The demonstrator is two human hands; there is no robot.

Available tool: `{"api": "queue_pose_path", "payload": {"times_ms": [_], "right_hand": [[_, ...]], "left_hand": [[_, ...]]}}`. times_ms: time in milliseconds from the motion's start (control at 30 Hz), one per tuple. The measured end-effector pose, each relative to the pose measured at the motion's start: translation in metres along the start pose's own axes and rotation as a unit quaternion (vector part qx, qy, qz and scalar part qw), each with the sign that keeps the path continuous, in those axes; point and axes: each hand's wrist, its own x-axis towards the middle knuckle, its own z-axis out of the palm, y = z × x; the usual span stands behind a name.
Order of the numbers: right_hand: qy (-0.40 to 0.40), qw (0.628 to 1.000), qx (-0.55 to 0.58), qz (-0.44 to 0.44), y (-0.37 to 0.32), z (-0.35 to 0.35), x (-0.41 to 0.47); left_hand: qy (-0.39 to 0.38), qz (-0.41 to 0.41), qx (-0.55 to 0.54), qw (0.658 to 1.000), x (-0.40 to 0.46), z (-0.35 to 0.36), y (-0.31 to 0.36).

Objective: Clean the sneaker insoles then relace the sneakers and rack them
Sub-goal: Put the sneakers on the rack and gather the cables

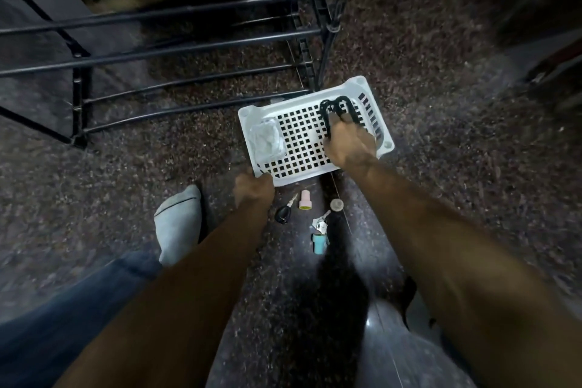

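The speckled dark floor [441, 104] fills most of the view, and on it stands a black metal shoe rack [176, 50] of bare horizontal bars — its shelves hold nothing that can be made out in the dim light. Just in front of the rack's near right corner post lies a white plastic basket [356, 86] with a square-holed bottom; everything else is placed from this basket.

Nearer the camera than the basket, to its left, a foot in a pale grey sock [179, 224] rests on the floor, with a blue-jeaned leg [63, 309] behind it.

The right hand [349, 142] reaches into the basket's right end, its fingers curled around a bundle of black shoelaces [338, 109] — the looped laces stick out beyond the fingertips, over the basket's far right part. The left hand [253, 187] grips the basket's near left corner, fingers closed on the rim (how the thumb lies is too blurred to tell).

Inside the basket's left end sits a clear crumpled plastic bag [266, 138].

On the floor just in front of the basket's near edge lie small things: a teal cylinder [318, 242], a black-headed key [283, 213], a bunch of silvery keys [321, 222], a pink cap-like piece with a pale yellow base [305, 199] and a small round brownish disc [336, 205].
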Motion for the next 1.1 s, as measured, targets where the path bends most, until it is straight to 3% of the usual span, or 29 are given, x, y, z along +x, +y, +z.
{"api": "queue_pose_path", "payload": {"times_ms": [167,300,400,467,533,633,733,833,933,1100], "right_hand": [[-0.078,0.993,-0.069,-0.063,0.007,0.017,-0.008],[-0.110,0.990,-0.049,-0.077,0.011,0.016,-0.009],[-0.010,0.996,-0.014,-0.089,0.013,0.017,-0.026],[0.099,0.992,0.055,-0.054,0.013,0.023,-0.048],[0.151,0.980,0.130,0.009,0.012,0.035,-0.073],[0.142,0.967,0.197,0.071,0.015,0.059,-0.104],[0.054,0.985,0.160,0.035,0.023,0.080,-0.121],[-0.036,0.992,0.118,0.006,0.025,0.088,-0.122],[-0.064,0.992,0.108,0.013,0.026,0.091,-0.118],[-0.024,0.989,0.141,0.036,0.024,0.088,-0.112]], "left_hand": [[-0.019,0.006,-0.002,1.000,-0.003,-0.002,0.000],[-0.040,0.019,-0.009,0.999,-0.013,-0.011,0.006],[-0.033,0.011,-0.025,0.999,-0.021,-0.018,0.004],[0.006,0.013,0.013,1.000,-0.029,-0.023,-0.001],[0.050,0.017,0.076,0.996,-0.041,-0.027,-0.007],[0.091,-0.006,0.133,0.987,-0.059,-0.033,-0.019],[0.001,0.049,0.188,0.981,-0.068,-0.034,-0.041],[-0.104,0.207,0.270,0.935,-0.065,-0.031,-0.058],[-0.139,0.355,0.363,0.850,-0.060,-0.018,-0.058],[-0.109,0.397,0.489,0.769,-0.057,0.013,-0.044]]}}
